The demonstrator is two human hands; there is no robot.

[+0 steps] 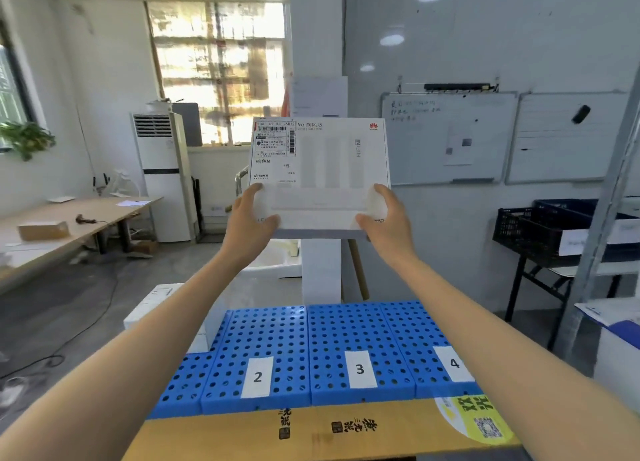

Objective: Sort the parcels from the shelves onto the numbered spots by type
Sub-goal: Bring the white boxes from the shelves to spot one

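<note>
Brown cardboard [329, 433], perforated blue plastic [270, 336]

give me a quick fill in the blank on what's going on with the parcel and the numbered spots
1. The white box is held up by ____ hands, the left hand and the right hand.
2. Its shipping label sits at the box's upper ____ corner.
3. The visible number cards on the blue pallets read 2, 3 and ____.

Missing words: both; left; 4
</note>
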